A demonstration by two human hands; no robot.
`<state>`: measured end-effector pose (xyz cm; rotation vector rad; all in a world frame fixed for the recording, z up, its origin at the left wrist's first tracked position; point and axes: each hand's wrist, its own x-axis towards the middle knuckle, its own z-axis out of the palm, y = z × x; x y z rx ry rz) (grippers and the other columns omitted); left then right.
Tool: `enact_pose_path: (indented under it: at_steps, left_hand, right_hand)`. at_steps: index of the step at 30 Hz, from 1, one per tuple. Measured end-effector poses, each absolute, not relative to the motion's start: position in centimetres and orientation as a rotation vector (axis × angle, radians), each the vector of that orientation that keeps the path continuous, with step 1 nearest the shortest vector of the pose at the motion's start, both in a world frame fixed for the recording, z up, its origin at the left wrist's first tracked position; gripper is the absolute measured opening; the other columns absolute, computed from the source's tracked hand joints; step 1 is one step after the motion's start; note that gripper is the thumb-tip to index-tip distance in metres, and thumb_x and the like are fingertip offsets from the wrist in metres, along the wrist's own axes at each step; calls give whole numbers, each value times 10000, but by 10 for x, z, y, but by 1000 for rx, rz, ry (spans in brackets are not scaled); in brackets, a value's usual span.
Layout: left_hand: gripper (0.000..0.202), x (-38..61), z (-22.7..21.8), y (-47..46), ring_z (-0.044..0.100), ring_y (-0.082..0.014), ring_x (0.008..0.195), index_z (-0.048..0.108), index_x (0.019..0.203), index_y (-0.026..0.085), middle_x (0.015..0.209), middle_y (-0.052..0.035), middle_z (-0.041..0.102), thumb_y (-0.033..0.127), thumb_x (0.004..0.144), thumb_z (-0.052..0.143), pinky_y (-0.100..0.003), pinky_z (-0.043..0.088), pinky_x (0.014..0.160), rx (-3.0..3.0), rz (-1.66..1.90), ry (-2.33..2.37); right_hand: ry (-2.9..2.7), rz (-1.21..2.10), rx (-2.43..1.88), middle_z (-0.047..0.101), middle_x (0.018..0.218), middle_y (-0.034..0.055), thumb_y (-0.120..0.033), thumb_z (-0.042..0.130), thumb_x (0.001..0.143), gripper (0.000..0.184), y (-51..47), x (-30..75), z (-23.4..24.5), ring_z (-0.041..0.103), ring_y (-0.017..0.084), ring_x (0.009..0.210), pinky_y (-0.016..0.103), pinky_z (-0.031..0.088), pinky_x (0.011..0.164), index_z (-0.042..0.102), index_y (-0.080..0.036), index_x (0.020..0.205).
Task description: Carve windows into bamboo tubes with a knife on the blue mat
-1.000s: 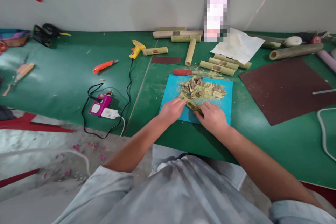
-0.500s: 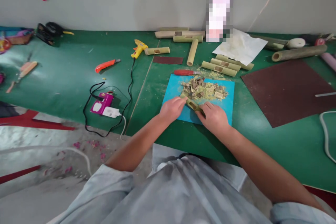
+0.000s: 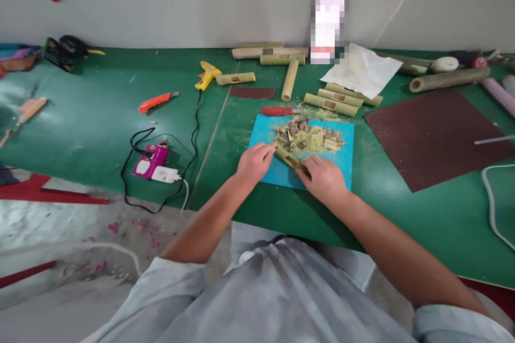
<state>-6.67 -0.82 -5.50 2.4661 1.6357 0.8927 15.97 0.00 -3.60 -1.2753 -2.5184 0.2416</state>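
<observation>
Right fingers (image 3: 312, 163) hold bamboo tube (image 3: 287, 157) inside blue mat's (image 3: 277, 175) edges

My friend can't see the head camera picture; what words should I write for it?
A person's right hand grips a short bamboo tube with a hole in it, the left hand at its other end, above a blue mat. Beyond the tube lie a pile of chips and a red-handled tool on a green table.

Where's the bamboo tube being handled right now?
In the head view, the notched bamboo tube is near the centre, over the blue sheet, between the left hand and right hand, just nearer than the chip pile.
</observation>
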Motion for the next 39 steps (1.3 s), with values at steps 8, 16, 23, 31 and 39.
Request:
enact_pose_path:
  at_steps: [8, 16, 23, 31, 39]
  left_hand:
    - [413, -64, -56, -16, 700, -167, 774, 718, 1195, 126, 848, -99, 722, 345, 1092, 383, -254, 568, 708, 2468, 861, 1656]
    - [437, -77, -56, -8, 699, -162, 782, 716, 1200, 114, 866, -105, 735, 359, 1095, 370, -252, 575, 719, 2506, 867, 1664]
    - [423, -70, -59, -13, 703, -155, 789, 713, 1201, 137, 879, -97, 746, 365, 1097, 372, -244, 577, 721, 2512, 870, 1633]
    - [432, -69, -56, -11, 692, -151, 762, 723, 1191, 148, 818, -72, 721, 377, 1097, 368, -237, 567, 703, 2516, 858, 1595]
    - [410, -66, -56, -10, 693, -157, 780, 732, 1163, 145, 835, -83, 724, 357, 1091, 389, -249, 565, 728, 2476, 846, 1621]
  right_hand:
    - [-2532, 251, -1267, 663, 814, 80, -346, 528, 1007, 277, 0, 161, -35, 596, 199, 761, 320, 369, 668, 680, -167, 860]
    - [-2521, 267, -1273, 667, 817, 80, -343, 532, 1004, 272, 0, 160, -35, 593, 200, 752, 326, 373, 667, 679, -170, 855]
    - [-2517, 285, -1273, 658, 815, 86, -348, 520, 1009, 290, 1, 160, -35, 590, 202, 767, 326, 368, 669, 684, -163, 859]
    - [-2521, 282, -1268, 661, 805, 82, -349, 517, 1013, 291, 1, 161, -34, 601, 202, 768, 323, 376, 676, 686, -167, 861]
    - [-2538, 260, -1266, 665, 805, 85, -341, 520, 1013, 290, 0, 160, -33, 604, 208, 766, 331, 377, 681, 690, -165, 857]
